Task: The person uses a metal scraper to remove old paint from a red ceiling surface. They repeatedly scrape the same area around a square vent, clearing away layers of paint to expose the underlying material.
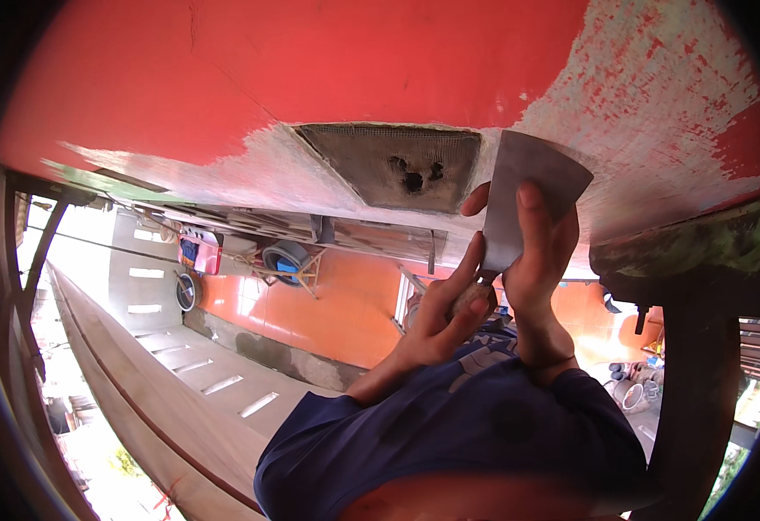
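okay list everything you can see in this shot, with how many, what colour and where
hull surface: one, red with scraped whitish patches, across the top
sanded patch: one, grey-brown with dark holes, centre of the hull
scraper: one, grey metal blade, pressed to the hull right of the patch
plank: one, pale wood, lower left
wall: one, orange, behind
left hand: one, on the scraper's handle
right hand: one, fingers on the blade

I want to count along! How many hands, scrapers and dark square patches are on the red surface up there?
Hands: 2, the left hand and the right hand, both on the tool
Scrapers: 1, a wide metal scraper
Dark square patches: 1, the patch in the red surface
Total: 4
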{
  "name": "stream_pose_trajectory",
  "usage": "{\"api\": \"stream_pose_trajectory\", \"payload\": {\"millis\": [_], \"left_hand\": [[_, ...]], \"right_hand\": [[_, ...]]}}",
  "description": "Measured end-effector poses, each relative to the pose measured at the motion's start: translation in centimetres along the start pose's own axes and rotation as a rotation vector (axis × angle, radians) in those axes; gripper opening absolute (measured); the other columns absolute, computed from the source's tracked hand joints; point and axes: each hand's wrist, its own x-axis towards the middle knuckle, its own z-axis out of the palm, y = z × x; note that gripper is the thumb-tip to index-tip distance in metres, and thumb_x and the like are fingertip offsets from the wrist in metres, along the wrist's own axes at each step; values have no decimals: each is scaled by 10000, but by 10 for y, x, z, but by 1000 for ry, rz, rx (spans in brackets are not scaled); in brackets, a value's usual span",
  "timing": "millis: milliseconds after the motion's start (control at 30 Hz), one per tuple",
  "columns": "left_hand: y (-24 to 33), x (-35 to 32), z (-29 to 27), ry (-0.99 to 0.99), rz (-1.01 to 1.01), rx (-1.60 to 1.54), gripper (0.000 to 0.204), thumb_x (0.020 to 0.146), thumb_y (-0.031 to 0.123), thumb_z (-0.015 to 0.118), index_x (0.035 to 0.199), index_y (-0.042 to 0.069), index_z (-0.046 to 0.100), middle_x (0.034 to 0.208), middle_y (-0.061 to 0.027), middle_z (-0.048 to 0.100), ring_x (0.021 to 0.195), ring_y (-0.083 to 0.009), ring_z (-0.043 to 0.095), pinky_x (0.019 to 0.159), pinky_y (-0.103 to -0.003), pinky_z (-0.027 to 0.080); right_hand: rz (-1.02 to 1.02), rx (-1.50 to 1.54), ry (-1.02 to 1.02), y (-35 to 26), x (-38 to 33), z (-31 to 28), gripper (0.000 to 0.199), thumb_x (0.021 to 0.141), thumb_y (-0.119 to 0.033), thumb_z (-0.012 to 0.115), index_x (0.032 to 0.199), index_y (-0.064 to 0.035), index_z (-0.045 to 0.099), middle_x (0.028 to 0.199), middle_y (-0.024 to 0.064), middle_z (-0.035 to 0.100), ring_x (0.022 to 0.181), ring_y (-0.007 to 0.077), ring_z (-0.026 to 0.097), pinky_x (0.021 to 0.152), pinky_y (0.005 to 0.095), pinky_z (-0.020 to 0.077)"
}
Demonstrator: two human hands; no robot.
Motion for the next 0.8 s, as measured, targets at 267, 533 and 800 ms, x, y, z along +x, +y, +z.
{"api": "stream_pose_trajectory", "payload": {"millis": [267, 533, 800], "left_hand": [[8, 4, 2, 88, -18, 251, 743, 851, 187, 468, 1467, -109, 175, 751, -91, 609, 660, -110, 540, 615, -231, 383], [14, 10, 9, 93, 36, 254, 712, 863, 160, 457, 1461, -116, 186, 687, -66, 579, 623, -106, 528, 578, -238, 380], [22, 11, 14, 95, 77, 290, 725, 872, 202, 477, 1453, -128, 194, 624, -45, 546, 567, -96, 508, 539, -233, 361]], "right_hand": [[-175, 121, 109, 14, 5, 16, 190, 936, -160, 467, 984, 22, 495, 724, 89, 556, 636, 157, 550, 562, 283, 413], [-178, 112, 111, 3, 7, 17, 182, 940, -164, 483, 991, 10, 465, 747, 84, 544, 602, 159, 533, 530, 284, 399], [-179, 78, 104, -2, 4, 18, 171, 942, -160, 481, 990, 3, 476, 747, 80, 550, 613, 157, 533, 556, 282, 406]]}}
